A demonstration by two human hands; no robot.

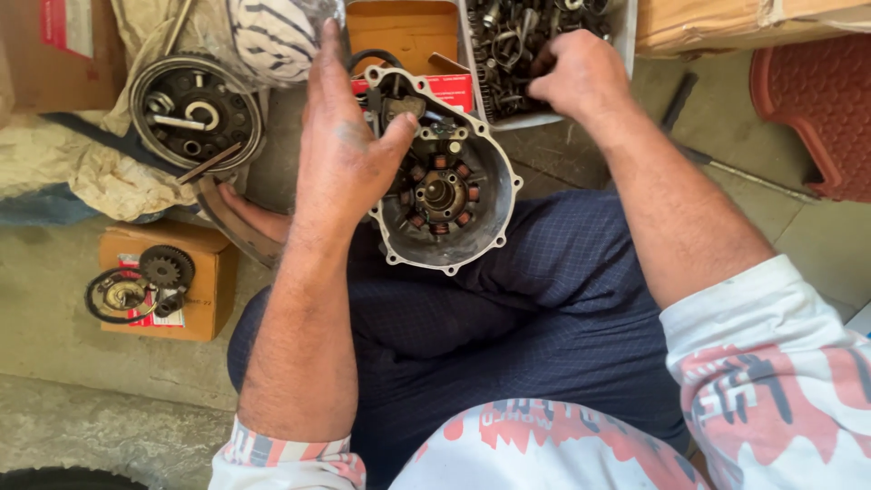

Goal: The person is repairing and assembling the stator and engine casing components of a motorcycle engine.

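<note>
Item: round grey cast-metal engine cover (472, 195) with a bolt-lug rim and a ring of copper-wound coils inside; rests on the person's lap, tilted open side up.
Left hand (343, 150): laid over the cover's left rim, thumb hooked into the bowl, fingers (328, 54) stretched nearly straight, steadying rather than clenching.
Right hand (581, 73): curled down into the grey plastic bin of loose steel bolts and small parts (517, 36) just beyond the cover; whether it pinches a piece, cannot tell.
Handling: likely heavy, rigid, oily; coils and wiring look fragile, so take hold by the rim or lugs.
Package, floor left: small brown cardboard box (204, 290) with a red-and-white label, carrying a black toothed gear (166, 266) and a rubber ring.
Package, top centre: orange carton (404, 32) with a red label strip by the bin.
Package, top left corner: brown box (54, 45), red-and-white label.
Package, top right: taped cardboard carton (717, 23).
Nearby: round dark metal drum plate (193, 111) on crumpled cloth.
</note>
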